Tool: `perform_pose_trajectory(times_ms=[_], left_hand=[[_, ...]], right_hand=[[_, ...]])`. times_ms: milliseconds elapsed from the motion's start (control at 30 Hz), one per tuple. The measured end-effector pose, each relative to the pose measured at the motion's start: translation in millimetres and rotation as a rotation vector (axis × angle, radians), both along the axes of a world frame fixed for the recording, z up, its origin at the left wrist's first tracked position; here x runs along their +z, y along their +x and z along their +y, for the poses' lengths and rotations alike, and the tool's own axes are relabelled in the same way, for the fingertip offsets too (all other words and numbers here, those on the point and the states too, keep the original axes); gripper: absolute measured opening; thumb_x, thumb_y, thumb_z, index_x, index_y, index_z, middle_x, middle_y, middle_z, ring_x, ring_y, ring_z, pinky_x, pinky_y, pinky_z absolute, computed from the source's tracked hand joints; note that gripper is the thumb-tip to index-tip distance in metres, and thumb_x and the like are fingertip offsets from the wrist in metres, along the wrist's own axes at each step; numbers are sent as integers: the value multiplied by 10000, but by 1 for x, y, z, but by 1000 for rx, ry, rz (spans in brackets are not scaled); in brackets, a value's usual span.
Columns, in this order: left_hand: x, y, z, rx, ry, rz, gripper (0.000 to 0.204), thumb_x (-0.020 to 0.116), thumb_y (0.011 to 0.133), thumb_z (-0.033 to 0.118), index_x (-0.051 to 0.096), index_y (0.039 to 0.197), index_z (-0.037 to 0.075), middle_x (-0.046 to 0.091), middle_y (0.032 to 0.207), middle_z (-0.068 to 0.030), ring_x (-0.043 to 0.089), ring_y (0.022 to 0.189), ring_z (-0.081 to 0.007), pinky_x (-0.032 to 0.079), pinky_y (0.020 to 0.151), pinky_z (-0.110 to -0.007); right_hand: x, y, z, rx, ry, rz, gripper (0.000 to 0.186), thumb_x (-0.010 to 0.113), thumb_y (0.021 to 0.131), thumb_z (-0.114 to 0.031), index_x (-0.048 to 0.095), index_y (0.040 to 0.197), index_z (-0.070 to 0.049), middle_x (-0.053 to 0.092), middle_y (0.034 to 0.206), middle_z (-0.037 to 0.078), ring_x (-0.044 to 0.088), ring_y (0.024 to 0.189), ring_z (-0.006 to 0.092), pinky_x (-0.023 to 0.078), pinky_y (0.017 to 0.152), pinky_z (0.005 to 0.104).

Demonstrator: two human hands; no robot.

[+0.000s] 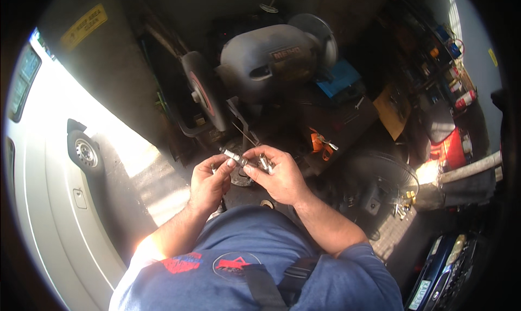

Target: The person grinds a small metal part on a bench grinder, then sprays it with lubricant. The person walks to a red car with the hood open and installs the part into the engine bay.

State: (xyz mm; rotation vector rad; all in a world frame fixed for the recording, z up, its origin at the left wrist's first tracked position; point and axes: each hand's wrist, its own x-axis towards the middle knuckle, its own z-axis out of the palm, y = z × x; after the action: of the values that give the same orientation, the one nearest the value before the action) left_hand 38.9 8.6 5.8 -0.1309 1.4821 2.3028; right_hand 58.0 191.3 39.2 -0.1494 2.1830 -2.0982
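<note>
A spark plug [232, 155] with a white insulator lies slanted between my two hands, in front of the bench grinder. My left hand [208, 182] is closed, with thumb and fingers pinching the plug near its middle. My right hand [282, 176] is also closed, its thumb and forefinger at the plug's lower right end. Inside the right fingers sits a second shiny metal piece [264, 161], which looks like another spark plug, partly hidden. A bit of metal seems to show under the left fingers too, too small to name.
Just beyond my hands stands the grey bench grinder [266, 61], its abrasive wheel [202, 91] at the left. An orange-handled tool [322, 144] lies to the right, near a fan guard [380, 175]. A white van [59, 186] is parked at the left. Cluttered shelves [434, 67] line the right.
</note>
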Motion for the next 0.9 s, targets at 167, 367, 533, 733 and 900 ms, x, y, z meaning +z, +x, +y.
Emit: perform_pose_trajectory(times_ms=[167, 367, 533, 733, 900], left_hand=[[7, -18, -8, 110, 45, 6, 233, 696, 901, 196, 629, 1027, 12, 444, 559, 54, 325, 431, -36, 233, 404, -215], [14, -31, -6, 146, 0, 65, 287, 751, 864, 218, 679, 1034, -2, 504, 584, 53, 356, 455, -10, 240, 416, -206], [12, -36, -5, 165, 7, 60, 293, 748, 866, 222, 677, 1045, 0, 602, 701, 14, 404, 502, -12, 304, 438, -190], [2, -41, -8, 102, 18, 67, 315, 727, 884, 249, 662, 1069, 3, 661, 814, -14, 429, 542, -15, 351, 465, -189], [-4, -42, -8, 95, -50, 117, 319, 706, 902, 264, 649, 1083, 7, 635, 757, 1, 420, 542, -15, 349, 470, -191]], right_hand=[[-1, -29, -18, -17, -53, -7, 159, 663, 911, -103, 654, 1029, 3, 660, 845, 5, 571, 750, 38, 476, 666, 203], [-7, -43, -23, -3, -298, -141, 146, 604, 956, -125, 641, 1021, 1, 583, 759, -22, 444, 591, 3, 355, 507, 167], [-12, -52, -25, -23, -246, -159, 160, 593, 967, -149, 632, 1013, -1, 574, 755, -18, 427, 571, 11, 338, 479, 165], [-17, -53, -26, 2, -361, -255, 184, 582, 978, -197, 618, 1006, -18, 554, 748, -17, 427, 564, 16, 340, 473, 165], [-16, -51, -29, -6, -366, -272, 176, 582, 977, -191, 614, 1002, -20, 562, 745, -20, 443, 570, 17, 351, 478, 166]])
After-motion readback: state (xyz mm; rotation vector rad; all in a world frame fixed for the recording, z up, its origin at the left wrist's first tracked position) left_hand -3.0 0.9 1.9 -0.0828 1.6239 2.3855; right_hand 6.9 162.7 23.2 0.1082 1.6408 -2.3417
